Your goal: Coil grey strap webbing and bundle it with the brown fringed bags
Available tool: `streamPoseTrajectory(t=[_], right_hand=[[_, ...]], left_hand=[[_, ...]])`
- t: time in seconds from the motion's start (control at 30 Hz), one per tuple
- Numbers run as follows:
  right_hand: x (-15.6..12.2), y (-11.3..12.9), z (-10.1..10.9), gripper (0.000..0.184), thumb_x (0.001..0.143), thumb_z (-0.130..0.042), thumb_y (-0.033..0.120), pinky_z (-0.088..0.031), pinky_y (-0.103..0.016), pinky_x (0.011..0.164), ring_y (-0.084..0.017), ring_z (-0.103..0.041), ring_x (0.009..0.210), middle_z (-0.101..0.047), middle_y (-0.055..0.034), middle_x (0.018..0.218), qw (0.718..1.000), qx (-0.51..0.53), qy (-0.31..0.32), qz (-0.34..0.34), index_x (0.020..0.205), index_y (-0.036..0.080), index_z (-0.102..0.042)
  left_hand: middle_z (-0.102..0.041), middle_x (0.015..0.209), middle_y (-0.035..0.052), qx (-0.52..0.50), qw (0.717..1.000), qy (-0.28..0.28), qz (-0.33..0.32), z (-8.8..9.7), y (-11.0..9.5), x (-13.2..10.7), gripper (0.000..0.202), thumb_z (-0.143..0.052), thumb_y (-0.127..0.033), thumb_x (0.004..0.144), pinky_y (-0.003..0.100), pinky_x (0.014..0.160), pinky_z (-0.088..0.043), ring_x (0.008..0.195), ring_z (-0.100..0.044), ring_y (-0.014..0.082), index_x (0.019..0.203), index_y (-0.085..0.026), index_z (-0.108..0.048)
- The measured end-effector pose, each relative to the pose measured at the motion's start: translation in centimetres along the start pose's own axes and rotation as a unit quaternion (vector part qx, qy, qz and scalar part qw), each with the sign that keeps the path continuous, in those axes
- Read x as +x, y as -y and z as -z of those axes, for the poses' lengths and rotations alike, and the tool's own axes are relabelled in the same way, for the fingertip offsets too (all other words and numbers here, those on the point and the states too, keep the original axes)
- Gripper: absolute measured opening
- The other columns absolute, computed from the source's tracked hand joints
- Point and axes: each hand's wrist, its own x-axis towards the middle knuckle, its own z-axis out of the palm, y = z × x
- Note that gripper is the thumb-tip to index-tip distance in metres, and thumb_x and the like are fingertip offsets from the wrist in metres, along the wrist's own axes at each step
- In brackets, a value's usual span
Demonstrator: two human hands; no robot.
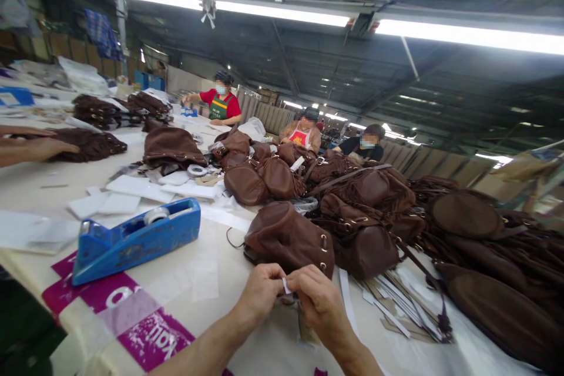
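Observation:
My left hand (pixel 261 294) and my right hand (pixel 318 299) meet at the near edge of the table, fingers pinched together on a small white strip (pixel 286 286) held between them. Just beyond them lies a brown leather bag (pixel 288 239) with metal rings on its side. A blue tape dispenser (pixel 136 239) with a roll of clear tape stands to the left of my hands. Under my hands lies a pale flat piece that I cannot make out.
A long white table (pixel 53 179) carries many brown fringed bags (pixel 352 188), white paper sheets (pixel 141 187), card strips (pixel 396 305) and a purple printed bag (pixel 132 317). Three people work at the far end. Another person's arm (pixel 30 150) reaches in at the left.

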Motion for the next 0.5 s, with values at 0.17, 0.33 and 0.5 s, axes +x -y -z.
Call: streamPoseTrajectory(t=[0.17, 0.33, 0.5], right_hand=[[-0.3, 0.7, 0.9, 0.024, 0.092, -0.040, 0.006, -0.048, -0.030, 0.069, -0.018, -0.056, 0.082, -0.067, -0.0075, 0.094, 0.996, -0.039, 0.050, 0.056, 0.091, 0.020, -0.059], [-1.2, 1.2, 2.1, 0.022, 0.087, -0.043, 0.003, -0.050, -0.036, 0.080, -0.021, -0.055, 0.093, -0.065, -0.0104, 0.105, 0.994, -0.056, 0.084, 0.037, 0.092, 0.018, -0.058], [-2.5, 1.9, 3.1, 0.018, 0.090, -0.048, 0.012, -0.051, -0.029, 0.078, -0.017, -0.058, 0.082, -0.069, -0.0049, 0.090, 0.978, -0.184, 0.074, 0.059, 0.077, 0.019, -0.058]], left_hand=[[-0.050, 0.051, -0.0025, -0.041, 0.998, 0.019, 0.038, -0.2, 0.1, -0.1, 0.015, -0.059, -0.030, 0.048, 0.025, 0.055, -0.029, 0.053, -0.039, 0.0121, 0.053, -0.016, -0.057], [-0.054, 0.054, -0.0006, -0.061, 0.995, 0.056, 0.063, -0.1, -0.6, -0.5, 0.019, -0.061, -0.032, 0.049, 0.025, 0.056, -0.031, 0.055, -0.043, 0.0128, 0.057, -0.015, -0.058], [-0.060, 0.066, 0.0015, -0.015, 0.988, 0.152, 0.028, -0.1, -1.4, -1.8, 0.034, -0.069, -0.049, 0.062, 0.026, 0.063, -0.040, 0.068, -0.051, 0.0177, 0.066, -0.015, -0.066]])
